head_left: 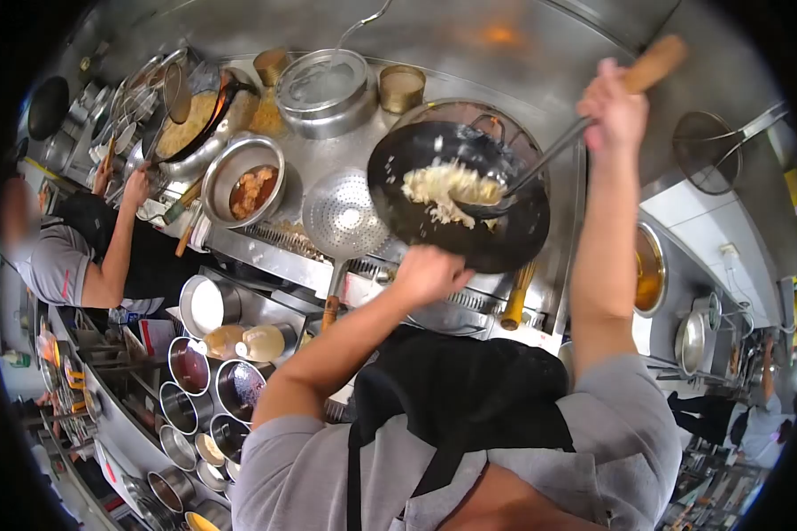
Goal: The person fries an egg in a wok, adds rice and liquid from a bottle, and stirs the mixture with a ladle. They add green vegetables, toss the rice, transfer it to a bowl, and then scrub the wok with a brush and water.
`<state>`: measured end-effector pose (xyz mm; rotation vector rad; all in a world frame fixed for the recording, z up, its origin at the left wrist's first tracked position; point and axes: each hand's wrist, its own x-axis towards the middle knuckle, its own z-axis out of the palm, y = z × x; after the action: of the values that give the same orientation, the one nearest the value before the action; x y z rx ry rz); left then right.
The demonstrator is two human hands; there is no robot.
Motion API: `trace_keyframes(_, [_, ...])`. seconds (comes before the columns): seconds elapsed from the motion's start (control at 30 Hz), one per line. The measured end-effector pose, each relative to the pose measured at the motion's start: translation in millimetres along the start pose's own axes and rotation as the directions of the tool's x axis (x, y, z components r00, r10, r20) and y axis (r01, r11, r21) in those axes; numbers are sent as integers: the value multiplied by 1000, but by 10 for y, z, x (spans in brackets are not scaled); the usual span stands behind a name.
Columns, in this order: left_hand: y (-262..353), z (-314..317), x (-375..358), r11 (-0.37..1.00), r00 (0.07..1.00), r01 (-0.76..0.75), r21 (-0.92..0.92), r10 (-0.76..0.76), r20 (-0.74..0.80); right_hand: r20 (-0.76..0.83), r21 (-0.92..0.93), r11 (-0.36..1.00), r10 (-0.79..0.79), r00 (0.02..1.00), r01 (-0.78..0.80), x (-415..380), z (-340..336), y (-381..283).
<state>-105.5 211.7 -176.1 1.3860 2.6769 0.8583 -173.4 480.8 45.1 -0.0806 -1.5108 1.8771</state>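
Observation:
A black wok (505, 243) is tilted over the stove in front of me, with pale, rice-like food (447, 186) in it. At the wok's near edge, my left hand (432, 276) is closed on the rim. Raised at the upper right, my right hand (615, 106) grips the long handle of a metal ladle (553, 152), whose wooden end sticks out above the fist. The ladle's bowl is inside the wok, against the food. A perforated skimmer (345, 212) lies just left of the wok.
A steel bowl (270, 195) holds food in reddish sauce. Behind stands a lidded pot (325, 93). At lower left are several containers (241, 389) and two bottles (263, 343). A co-worker (88, 257) works at another wok (186, 124). A strainer (707, 152) hangs right.

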Motion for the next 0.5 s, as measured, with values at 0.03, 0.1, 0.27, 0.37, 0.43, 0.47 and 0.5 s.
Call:
trace_keyframes(0.03, [-89, 19, 183, 999, 1000, 11, -33, -12, -13, -108, -162, 987, -33, 994, 15, -103, 151, 312])
trace_keyframes(0.1, [-371, 492, 189, 998, 992, -46, -33, 41, -120, -146, -74, 991, 104, 984, -115, -232, 236, 1079])
trace_keyframes(0.27, [-210, 423, -447, 1000, 988, -14, -28, 18, 150, -41, -22, 1000, 6, 999, -6, 255, 111, 673])
trace_keyframes(0.37, [-51, 175, -306, 999, 999, -37, 17, 36, 37, -37, -168, 976, 135, 990, -139, 576, 112, 303])
trace_keyframes(0.43, [-182, 194, 173, 1000, 1000, 20, 5, -20, -12, 70, -138, 983, 128, 989, -117, 650, 107, 172])
trace_keyframes(0.47, [-309, 275, 377, 1000, 1000, 8, -27, -8, 1, 73, -139, 983, 129, 989, -118, 542, 151, 133])
trace_keyframes(0.5, [-362, 320, 499, 1000, 1000, 8, -4, -8, 12, 51, -133, 990, 44, 998, -37, 361, 213, 75])
